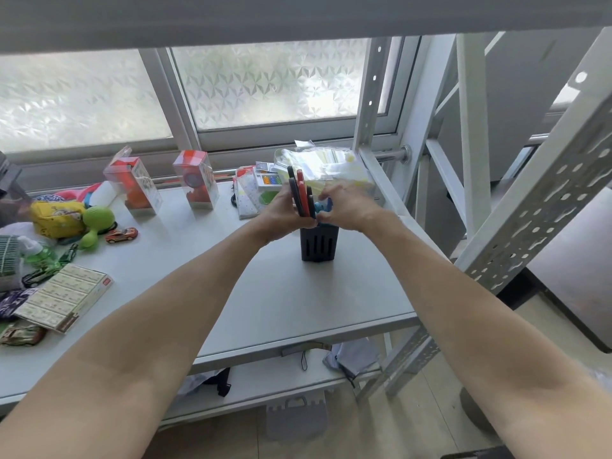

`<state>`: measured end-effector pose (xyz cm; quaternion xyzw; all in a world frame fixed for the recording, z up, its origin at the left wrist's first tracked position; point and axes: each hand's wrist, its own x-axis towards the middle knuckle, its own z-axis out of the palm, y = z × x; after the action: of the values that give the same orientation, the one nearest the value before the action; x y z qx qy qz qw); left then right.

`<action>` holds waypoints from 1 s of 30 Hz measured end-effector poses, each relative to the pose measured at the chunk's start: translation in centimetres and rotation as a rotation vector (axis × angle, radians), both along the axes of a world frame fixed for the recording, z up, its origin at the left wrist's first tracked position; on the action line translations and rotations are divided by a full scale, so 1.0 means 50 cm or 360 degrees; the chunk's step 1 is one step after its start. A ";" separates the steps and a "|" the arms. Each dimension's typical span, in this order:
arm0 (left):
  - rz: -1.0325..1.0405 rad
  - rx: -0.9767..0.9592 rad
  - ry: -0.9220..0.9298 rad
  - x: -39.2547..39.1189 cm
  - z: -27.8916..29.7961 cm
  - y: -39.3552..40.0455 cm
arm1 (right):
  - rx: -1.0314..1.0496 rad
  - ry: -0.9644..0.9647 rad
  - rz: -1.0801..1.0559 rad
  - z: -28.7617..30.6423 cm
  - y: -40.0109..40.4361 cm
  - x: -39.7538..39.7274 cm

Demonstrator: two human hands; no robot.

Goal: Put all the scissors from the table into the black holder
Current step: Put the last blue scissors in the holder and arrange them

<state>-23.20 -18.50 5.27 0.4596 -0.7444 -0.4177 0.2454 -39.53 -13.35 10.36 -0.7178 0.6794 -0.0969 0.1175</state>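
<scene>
Grey table [298,309], window behind. Black holder [318,244] stands upright, centre-right, directly under both hands. Left hand [283,213] closed around red and black scissors [302,197], handles up, above the holder's mouth. Right hand [347,210] curled over blue handles [323,207] at the rim; grip unclear. Clear bag [326,170] just behind. Far left: boxed toys [135,187], green plush [96,223], toy car [121,235].

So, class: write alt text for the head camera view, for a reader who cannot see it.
Two bare hands meet over a slotted black plastic holder on a pale grey table; the left hand grips red-and-black-handled scissors upright above it, the right hand alongside. Toys and boxes clutter the table's left.
</scene>
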 end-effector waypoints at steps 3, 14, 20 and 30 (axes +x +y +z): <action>0.0048 -0.0024 -0.0014 0.004 -0.005 0.001 | -0.0006 0.0102 -0.0063 -0.012 -0.003 0.022; 0.0131 -0.0146 -0.0001 -0.002 -0.018 0.014 | -0.0319 -0.0101 -0.0169 -0.031 0.020 0.041; 0.0151 -0.0171 0.0022 -0.004 -0.023 0.019 | -0.0580 -0.0347 -0.0290 -0.039 0.048 0.042; -0.0013 -0.0004 0.0009 0.003 -0.021 0.017 | -0.0067 -0.0584 -0.0128 -0.009 0.049 -0.037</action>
<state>-23.04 -17.64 4.20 0.4551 -0.7461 -0.4191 0.2461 -41.36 -10.88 9.93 -0.6627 0.6725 -0.2450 0.2206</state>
